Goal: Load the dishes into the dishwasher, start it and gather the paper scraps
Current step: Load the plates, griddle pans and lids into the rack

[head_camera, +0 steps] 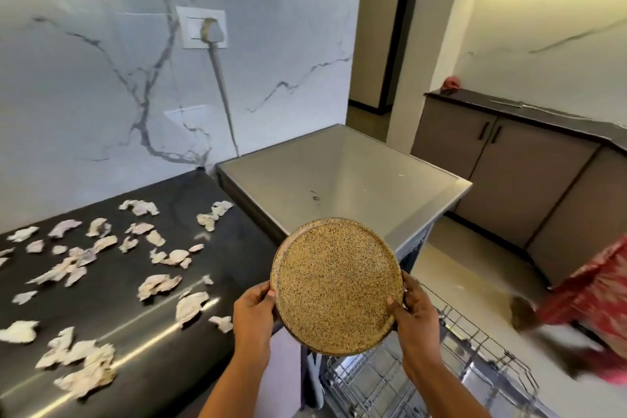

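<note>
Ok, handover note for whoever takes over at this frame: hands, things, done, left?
Hands: left hand and right hand both grip the speckled plate by its rim, above the pulled-out dishwasher rack.
Things: paper scraps lie scattered on the black counter.
Done: rack is out.
Left: load the plate, start the wash, gather the scraps.

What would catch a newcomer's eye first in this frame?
The round speckled plate, gripped at its rim by the left hand and the right hand, fills the lower centre, with the dishwasher's pulled-out wire rack just below at lower right. Torn paper scraps lie scattered across the dark counter on the left.
</note>
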Demonstrator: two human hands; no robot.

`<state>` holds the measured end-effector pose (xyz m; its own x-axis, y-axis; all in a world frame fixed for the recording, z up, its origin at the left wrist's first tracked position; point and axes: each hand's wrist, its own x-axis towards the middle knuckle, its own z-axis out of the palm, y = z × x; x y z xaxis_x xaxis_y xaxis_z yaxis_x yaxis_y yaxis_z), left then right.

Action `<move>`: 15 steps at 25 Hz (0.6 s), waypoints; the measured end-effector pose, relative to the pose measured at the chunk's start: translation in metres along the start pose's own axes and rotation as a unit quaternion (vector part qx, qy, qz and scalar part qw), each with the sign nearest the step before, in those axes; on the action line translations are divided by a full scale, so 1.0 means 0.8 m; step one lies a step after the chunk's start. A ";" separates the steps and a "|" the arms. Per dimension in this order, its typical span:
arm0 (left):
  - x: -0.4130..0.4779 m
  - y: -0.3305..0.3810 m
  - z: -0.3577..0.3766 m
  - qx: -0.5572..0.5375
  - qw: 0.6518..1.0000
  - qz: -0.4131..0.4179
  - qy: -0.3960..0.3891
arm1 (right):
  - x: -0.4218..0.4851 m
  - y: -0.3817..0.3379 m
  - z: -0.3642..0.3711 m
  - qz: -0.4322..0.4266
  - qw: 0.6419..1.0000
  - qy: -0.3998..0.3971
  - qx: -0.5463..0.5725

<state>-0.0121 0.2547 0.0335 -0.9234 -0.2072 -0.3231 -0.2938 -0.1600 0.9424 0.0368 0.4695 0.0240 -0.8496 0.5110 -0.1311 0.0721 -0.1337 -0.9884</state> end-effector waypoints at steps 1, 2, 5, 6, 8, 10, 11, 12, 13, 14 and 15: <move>-0.001 -0.001 0.020 0.013 1.000 0.002 -0.012 | 0.012 0.000 -0.016 0.011 1.000 0.015 0.006; -0.001 -0.003 0.040 0.029 0.999 0.006 -0.021 | 0.024 0.002 -0.032 0.023 0.999 0.032 0.010; -0.005 -0.011 0.108 0.080 0.996 0.012 -0.044 | 0.056 0.010 -0.089 0.052 0.995 0.083 0.022; -0.007 -0.013 0.132 0.093 0.994 0.017 -0.058 | 0.065 0.015 -0.108 0.061 0.993 0.099 0.027; -0.012 -0.021 0.181 0.129 0.987 0.023 -0.095 | 0.079 0.030 -0.149 0.077 0.988 0.130 0.043; -0.015 -0.034 0.225 0.172 0.977 0.028 -0.123 | 0.092 0.048 -0.186 0.092 0.982 0.156 0.062; -0.015 -0.044 0.245 0.193 0.972 0.025 -0.131 | 0.097 0.057 -0.204 0.099 0.978 0.169 0.072; -0.017 -0.053 0.263 0.211 0.968 0.018 -0.135 | 0.100 0.064 -0.221 0.107 0.974 0.183 0.081; -0.017 -0.065 0.281 0.231 0.962 0.009 -0.144 | 0.102 0.071 -0.238 0.110 0.970 0.197 0.088; -0.018 -0.077 0.296 0.250 0.956 0.004 -0.154 | 0.103 0.075 -0.253 0.113 0.967 0.210 0.089; -0.021 -0.087 0.309 0.268 0.949 0.002 -0.166 | 0.102 0.078 -0.267 0.110 0.965 0.222 0.090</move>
<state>-0.0372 0.5080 -0.0051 -0.9253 0.1229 -0.3588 -0.2922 0.3723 0.8809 0.0834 0.6843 -0.0649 -0.5135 0.7611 -0.3962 0.0995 -0.4058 -0.9085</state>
